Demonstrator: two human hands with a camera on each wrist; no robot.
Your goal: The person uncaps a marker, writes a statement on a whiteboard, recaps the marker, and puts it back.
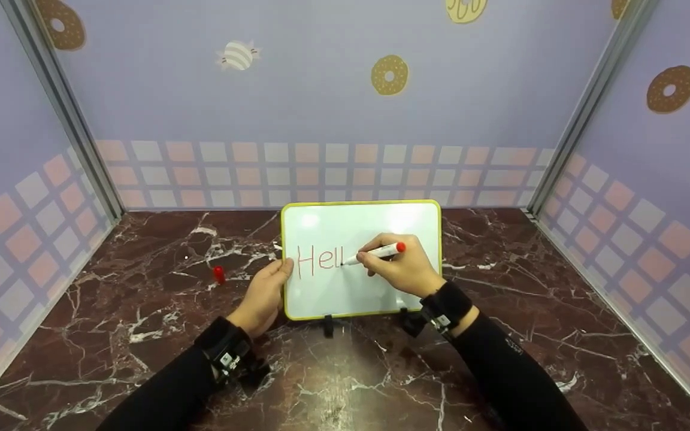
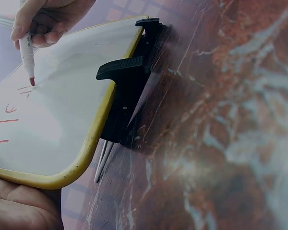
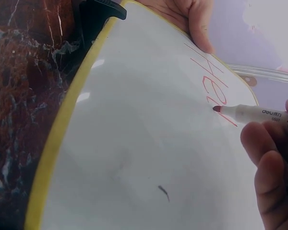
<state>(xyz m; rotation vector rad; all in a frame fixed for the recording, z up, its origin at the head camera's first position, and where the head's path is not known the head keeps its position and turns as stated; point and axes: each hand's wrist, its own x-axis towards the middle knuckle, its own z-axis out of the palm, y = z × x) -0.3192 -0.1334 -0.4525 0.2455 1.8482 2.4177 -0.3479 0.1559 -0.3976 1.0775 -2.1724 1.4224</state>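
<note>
Most fingers of the left hand (image 1: 264, 293) are hidden from me behind the left edge of the whiteboard (image 1: 345, 230). The right hand (image 1: 402, 266) covers part of the board's right half. Below the board, 2 black sleeves (image 1: 159, 383) run off the head view's bottom edge, the right one's lettering (image 1: 513, 345) too small to read. Above it, 1 doughnut print (image 1: 466, 9) is cropped. The right-wrist view cuts off the rear of the red whiteboard marker (image 3: 259, 114).
</note>
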